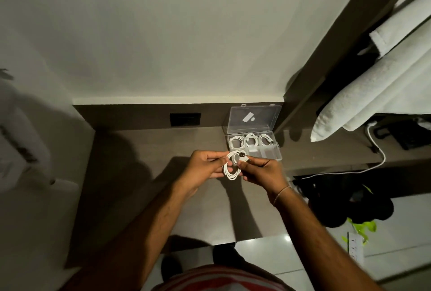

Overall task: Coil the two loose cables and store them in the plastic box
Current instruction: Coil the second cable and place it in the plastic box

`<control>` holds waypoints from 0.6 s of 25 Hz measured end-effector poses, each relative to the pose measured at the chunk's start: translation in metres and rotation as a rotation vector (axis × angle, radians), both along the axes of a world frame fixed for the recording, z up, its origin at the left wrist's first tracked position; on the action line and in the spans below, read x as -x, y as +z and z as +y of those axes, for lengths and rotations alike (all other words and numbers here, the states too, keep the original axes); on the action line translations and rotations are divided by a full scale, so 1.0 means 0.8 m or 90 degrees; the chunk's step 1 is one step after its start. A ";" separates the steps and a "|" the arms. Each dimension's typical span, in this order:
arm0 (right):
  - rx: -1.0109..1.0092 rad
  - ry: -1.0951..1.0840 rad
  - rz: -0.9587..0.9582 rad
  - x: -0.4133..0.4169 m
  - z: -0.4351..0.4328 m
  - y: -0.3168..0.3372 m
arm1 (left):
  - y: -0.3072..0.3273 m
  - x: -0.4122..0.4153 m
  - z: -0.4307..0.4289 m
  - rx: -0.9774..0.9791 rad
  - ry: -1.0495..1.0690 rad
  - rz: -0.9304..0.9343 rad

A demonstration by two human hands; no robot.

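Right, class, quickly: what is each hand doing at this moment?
Left hand: closed, holding the coiled white cable.
Right hand: closed, pinching the same cable's plug end.

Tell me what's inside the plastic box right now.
The plastic box stands open with three coiled white cables in its back row of compartments. The front row looks mostly empty, but the hands and the held cable cover its left end.

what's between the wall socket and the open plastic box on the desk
Nothing: in the head view the dark back panel is bare between the wall socket and the plastic box.
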State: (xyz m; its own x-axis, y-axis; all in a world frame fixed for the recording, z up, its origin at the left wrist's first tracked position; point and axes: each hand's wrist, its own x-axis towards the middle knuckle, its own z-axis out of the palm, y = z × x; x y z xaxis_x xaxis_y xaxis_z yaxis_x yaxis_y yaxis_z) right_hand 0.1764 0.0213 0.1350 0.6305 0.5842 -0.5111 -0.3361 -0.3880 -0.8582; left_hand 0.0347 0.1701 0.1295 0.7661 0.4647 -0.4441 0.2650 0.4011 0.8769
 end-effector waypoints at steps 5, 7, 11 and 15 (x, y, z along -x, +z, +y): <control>-0.018 -0.033 -0.025 -0.078 -0.007 -0.053 | -0.042 -0.082 -0.014 0.075 0.035 0.055; 0.009 -0.037 -0.035 -0.120 -0.008 -0.080 | -0.063 -0.124 -0.022 0.091 0.038 0.090; 0.092 0.016 -0.094 -0.189 0.003 -0.126 | -0.106 -0.197 -0.033 0.079 0.097 0.188; 0.152 0.135 -0.197 -0.238 0.023 -0.163 | -0.142 -0.242 -0.029 -0.051 0.098 0.257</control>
State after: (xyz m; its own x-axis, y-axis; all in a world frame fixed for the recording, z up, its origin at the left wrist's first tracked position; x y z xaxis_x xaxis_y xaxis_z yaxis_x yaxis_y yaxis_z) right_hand 0.3668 0.0395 0.0044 0.6534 0.6057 -0.4541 0.0306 -0.6204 -0.7837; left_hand 0.2279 0.1470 0.0158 0.4582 0.6050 -0.6512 0.5350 0.3973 0.7456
